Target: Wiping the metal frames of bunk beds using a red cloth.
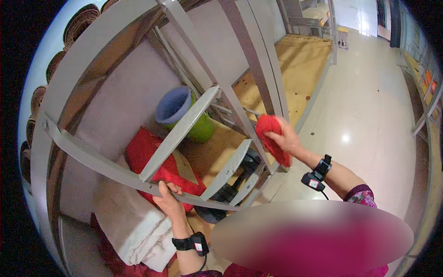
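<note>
A red cloth (271,138) is held in my right hand (287,136), pressed against the right upright of a grey metal bunk-bed ladder (178,133). My left hand (170,200) grips the ladder's left rail, just below the end of a step. Behind the steps, on the wooden lower bunk, are a blue bucket (173,105), a green bucket (200,128) close against it and a red fabric item (147,149). A folded white quilt (145,235) lies beyond my left wrist. Both wrists wear black strapped devices with cables.
Rolled mats (81,26) lie along the top bunk at the upper left. Another wooden bunk board (299,69) stretches behind the ladder. A tiled floor (360,104) forms an aisle on the right, with a yellow-topped stool (342,36) at its far end and more bunks along the right edge.
</note>
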Demonstrator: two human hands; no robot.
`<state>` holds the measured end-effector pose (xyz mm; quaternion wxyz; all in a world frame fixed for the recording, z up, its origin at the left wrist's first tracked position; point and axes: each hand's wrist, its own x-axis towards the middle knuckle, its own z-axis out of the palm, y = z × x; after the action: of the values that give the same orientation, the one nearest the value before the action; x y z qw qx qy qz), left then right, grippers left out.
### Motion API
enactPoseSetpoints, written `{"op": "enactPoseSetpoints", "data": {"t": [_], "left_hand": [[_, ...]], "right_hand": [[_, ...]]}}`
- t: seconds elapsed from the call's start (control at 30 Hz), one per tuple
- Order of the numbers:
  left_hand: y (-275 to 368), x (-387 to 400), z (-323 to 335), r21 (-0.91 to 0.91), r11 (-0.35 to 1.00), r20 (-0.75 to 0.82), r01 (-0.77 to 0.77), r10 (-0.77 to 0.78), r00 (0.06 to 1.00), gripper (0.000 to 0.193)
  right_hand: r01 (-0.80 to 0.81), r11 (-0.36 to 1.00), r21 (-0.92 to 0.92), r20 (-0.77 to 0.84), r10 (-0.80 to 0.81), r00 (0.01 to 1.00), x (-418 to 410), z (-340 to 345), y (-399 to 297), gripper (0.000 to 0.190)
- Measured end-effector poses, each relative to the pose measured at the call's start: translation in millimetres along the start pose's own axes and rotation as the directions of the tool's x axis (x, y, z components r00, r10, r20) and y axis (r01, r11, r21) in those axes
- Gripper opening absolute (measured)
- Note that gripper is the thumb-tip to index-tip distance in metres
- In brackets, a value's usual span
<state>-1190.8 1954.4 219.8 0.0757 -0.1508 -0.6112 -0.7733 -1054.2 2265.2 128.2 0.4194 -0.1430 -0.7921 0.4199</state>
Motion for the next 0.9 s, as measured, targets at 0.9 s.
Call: {"op": "enactPoseSetpoints", "data": {"t": [0.9], "left_hand": [[-14.4,1.3,-2.9,0.046,0.996,-0.124,-0.076,0.081,0.989,0.03]], "right_hand": [[-0.186,0.92,0.344,0.073,0.172,0.982,-28.1,98.1,66.9,0.058]]}}
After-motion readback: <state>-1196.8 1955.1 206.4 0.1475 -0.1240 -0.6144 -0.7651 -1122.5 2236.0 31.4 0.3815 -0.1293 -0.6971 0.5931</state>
